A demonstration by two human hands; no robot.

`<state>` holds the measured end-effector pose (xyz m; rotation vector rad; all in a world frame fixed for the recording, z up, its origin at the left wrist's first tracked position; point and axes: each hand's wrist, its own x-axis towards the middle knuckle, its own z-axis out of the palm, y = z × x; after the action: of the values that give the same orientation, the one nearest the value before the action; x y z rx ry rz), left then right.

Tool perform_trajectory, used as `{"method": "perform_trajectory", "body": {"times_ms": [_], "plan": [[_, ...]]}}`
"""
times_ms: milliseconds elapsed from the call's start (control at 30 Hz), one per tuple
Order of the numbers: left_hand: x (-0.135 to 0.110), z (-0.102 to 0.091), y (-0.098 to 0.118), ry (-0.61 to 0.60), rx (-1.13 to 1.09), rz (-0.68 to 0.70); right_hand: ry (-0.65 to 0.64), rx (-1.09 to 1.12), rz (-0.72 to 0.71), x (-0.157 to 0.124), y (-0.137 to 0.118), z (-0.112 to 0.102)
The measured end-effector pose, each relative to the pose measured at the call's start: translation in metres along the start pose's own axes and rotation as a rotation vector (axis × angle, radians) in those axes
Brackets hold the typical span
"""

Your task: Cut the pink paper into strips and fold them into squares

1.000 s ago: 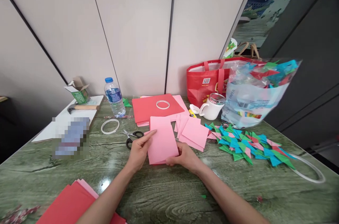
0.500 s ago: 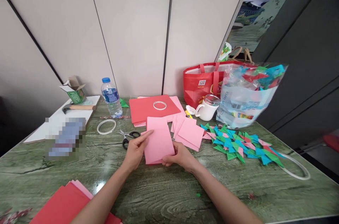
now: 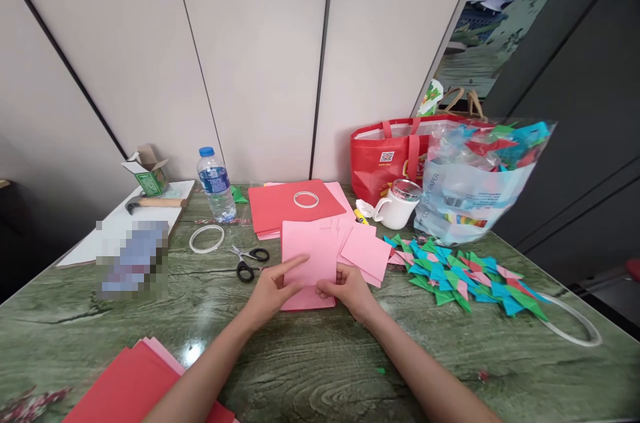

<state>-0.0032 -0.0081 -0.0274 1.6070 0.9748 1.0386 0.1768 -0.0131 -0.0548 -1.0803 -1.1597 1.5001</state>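
A small stack of pink paper, with red showing along its left and bottom edges, is between my hands over the table. My right hand pinches its right edge between thumb and fingers. My left hand is open at the left side, its index finger and thumb stretched across the top sheet and its other fingers partly hidden. Just left of the stack lie black-handled scissors. Loose pink squares are spread behind and to the right of it.
Behind are red sheets with a tape roll. A bottle, another tape roll and a hammer are left. A mug, plastic bag and folded paper pieces stand right. Red paper lies front left.
My left hand's index finger and thumb have moved further onto the pink sheet. My right hand has shifted slightly up the right edge, and the stack sits straighter. The view has shifted slightly.
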Motion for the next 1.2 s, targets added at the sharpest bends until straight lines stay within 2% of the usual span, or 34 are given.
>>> {"method": "perform_trajectory", "body": {"times_ms": [67,300,500,633,767,867,933,1033,1133,1200], "plan": [[-0.001,0.003,0.001,-0.045,-0.007,-0.003,0.01,-0.009,-0.019,0.0,0.001,0.0],[-0.001,0.005,0.005,-0.03,0.001,-0.033,-0.028,-0.065,-0.013,0.001,0.002,0.001],[-0.003,0.004,0.002,-0.058,-0.318,-0.158,-0.048,-0.032,-0.013,0.003,-0.002,-0.004],[-0.003,0.003,-0.002,-0.024,-0.449,-0.166,0.031,0.009,-0.019,0.003,-0.008,-0.009],[-0.001,0.002,-0.001,0.018,-0.454,-0.154,0.077,-0.011,-0.036,0.008,-0.009,-0.02],[0.0,-0.001,-0.001,0.099,-0.446,-0.131,0.175,0.001,-0.076,0.012,-0.012,-0.03],[0.001,-0.002,-0.002,0.104,-0.456,-0.125,0.217,0.03,-0.12,0.013,-0.014,-0.033],[0.001,-0.001,-0.005,0.024,-0.488,-0.149,0.153,0.04,-0.197,0.013,-0.013,-0.027],[0.0,0.002,-0.006,-0.034,-0.477,-0.168,0.074,-0.06,-0.25,0.011,-0.005,-0.016],[-0.001,0.004,-0.006,-0.043,-0.444,-0.18,0.069,-0.143,-0.265,0.011,0.003,-0.01]]}}
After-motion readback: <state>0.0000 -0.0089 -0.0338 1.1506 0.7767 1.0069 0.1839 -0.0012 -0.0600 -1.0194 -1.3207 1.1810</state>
